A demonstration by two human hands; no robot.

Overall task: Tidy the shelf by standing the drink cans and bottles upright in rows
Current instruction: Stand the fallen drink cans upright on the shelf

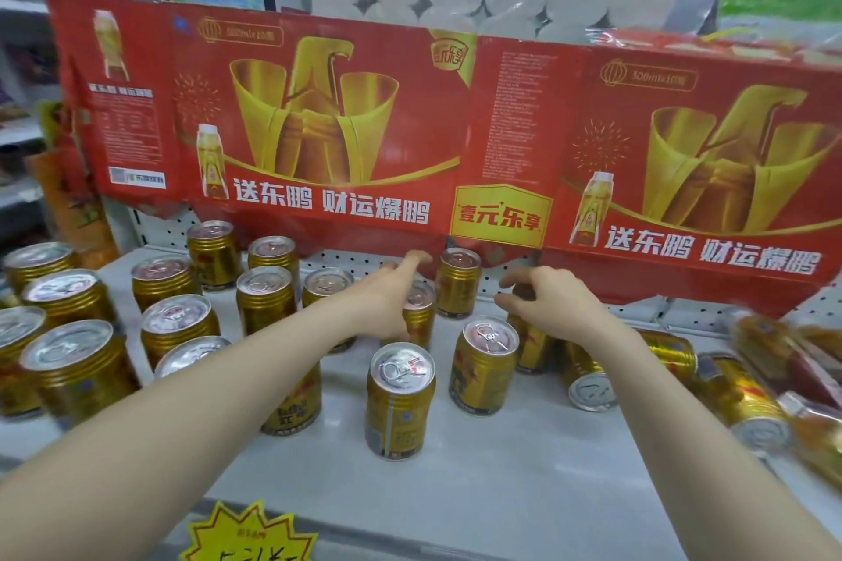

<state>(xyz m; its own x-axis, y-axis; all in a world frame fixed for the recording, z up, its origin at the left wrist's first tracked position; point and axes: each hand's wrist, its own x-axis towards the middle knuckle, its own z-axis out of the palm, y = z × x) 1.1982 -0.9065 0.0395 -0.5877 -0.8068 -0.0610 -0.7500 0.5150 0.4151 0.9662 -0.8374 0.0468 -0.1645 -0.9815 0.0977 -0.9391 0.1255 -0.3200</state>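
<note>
Forearms (205, 401) are reaching over the shelf (501, 483).
Left hand (387, 301) fingers are grasping the middle can (421, 319); right hand (551, 305) fingers are grasping the neighbour can (531, 351).

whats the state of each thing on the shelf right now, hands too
left cans, upright, in rough rows
front can, upright, untouched
back can, upright
middle can, upright, partly behind left hand
left hand, against middle can, grip hidden
right hand, fingers curled over held can
held can, appears upright
right cans, lying on their sides
bottles, lying, blurred
</note>
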